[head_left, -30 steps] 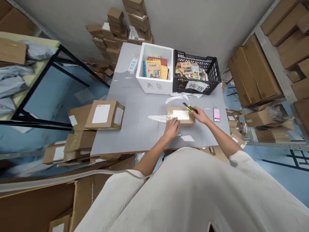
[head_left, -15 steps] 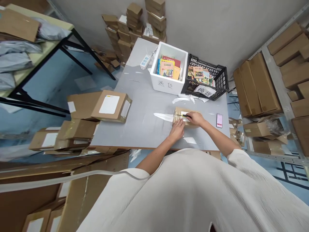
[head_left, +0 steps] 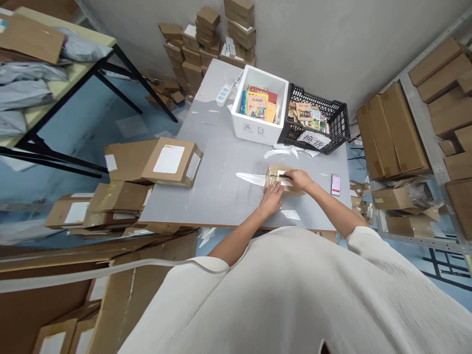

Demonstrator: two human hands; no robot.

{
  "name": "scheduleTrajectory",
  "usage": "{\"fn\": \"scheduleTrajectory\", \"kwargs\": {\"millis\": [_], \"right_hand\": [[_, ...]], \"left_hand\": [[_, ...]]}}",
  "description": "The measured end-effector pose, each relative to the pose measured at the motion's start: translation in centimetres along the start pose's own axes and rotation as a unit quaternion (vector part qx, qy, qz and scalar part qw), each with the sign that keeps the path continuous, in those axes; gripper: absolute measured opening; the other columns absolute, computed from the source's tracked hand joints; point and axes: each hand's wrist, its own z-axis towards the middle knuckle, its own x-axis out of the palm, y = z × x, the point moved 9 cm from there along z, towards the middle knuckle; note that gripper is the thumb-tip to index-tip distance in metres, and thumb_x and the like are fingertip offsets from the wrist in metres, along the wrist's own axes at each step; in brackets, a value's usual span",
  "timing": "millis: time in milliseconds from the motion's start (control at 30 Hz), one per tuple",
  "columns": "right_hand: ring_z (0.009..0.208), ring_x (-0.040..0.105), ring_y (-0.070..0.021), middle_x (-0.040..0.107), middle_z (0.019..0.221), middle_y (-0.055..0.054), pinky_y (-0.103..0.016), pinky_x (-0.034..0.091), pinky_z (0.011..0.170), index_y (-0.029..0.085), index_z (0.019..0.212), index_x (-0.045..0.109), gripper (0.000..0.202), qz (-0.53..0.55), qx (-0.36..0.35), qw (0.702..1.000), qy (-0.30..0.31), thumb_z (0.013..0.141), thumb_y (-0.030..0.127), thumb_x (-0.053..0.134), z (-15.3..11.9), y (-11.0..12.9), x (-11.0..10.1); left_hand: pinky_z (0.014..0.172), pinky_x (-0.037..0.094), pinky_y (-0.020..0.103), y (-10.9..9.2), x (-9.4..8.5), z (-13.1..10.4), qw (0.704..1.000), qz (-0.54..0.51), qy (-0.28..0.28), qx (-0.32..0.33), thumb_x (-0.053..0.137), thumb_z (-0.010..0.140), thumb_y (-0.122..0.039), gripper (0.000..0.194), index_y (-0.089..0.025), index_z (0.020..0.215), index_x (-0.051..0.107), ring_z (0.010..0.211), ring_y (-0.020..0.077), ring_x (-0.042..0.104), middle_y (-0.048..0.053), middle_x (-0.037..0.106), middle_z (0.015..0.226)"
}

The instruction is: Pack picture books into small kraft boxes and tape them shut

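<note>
A small taped cardboard box (head_left: pixel 272 170) with a white and yellow label lies on the grey table (head_left: pixel 214 157), near its front edge. My right hand (head_left: pixel 299 179) is closed round a thin black tool (head_left: pixel 283 176), perhaps a cutter, whose tip lies over the top of the box. Against the left front part of the same box rests my left hand (head_left: pixel 272 197), its fingers spread on the cardboard. My right hand and the label hide part of the box's top.
Behind stand a white foam box (head_left: pixel 257 132) and a black crate (head_left: pixel 337 123), both with books. A phone (head_left: pixel 335 185) lies at the right, a power strip (head_left: pixel 223 95) at the back left. A larger carton (head_left: pixel 184 152) overlaps the table's left edge. Paper scraps lie about.
The whole view has shifted very slightly. Both hands stay at the small box, with the black tool still in my right hand.
</note>
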Motion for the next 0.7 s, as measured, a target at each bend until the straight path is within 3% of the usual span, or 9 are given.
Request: {"fn": "scheduleTrajectory", "kwargs": {"millis": [333, 700], "right_hand": [[0.125, 0.074, -0.0307, 0.079, 0.138, -0.014, -0.035, 0.053, 0.098, 0.025, 0.149, 0.076, 0.04, -0.03, 0.013, 0.999, 0.008, 0.118, 0.032, 0.052, 0.1, 0.6, -0.7], [0.126, 0.074, -0.0319, 0.079, 0.14, -0.016, -0.037, 0.053, 0.099, 0.024, 0.147, 0.077, 0.041, -0.057, 0.032, 0.998, 0.026, 0.117, 0.03, 0.051, -1.5, -1.8, -0.3]], "left_hand": [[0.145, 0.031, 0.059, -0.1, -0.3, 0.1, 1.0, 0.001, 0.006, -0.004, 0.06, 0.092, -0.013, 0.074, -0.013, 0.166, 0.056, 0.176, 0.0343, 0.035, 0.021, 0.044, 0.183], [0.144, 0.032, 0.056, 0.2, 0.0, 0.1, 1.0, 0.011, 0.001, -0.012, 0.056, 0.096, -0.014, 0.072, -0.011, 0.167, 0.055, 0.175, 0.0338, 0.037, 0.022, 0.045, 0.183]]}}
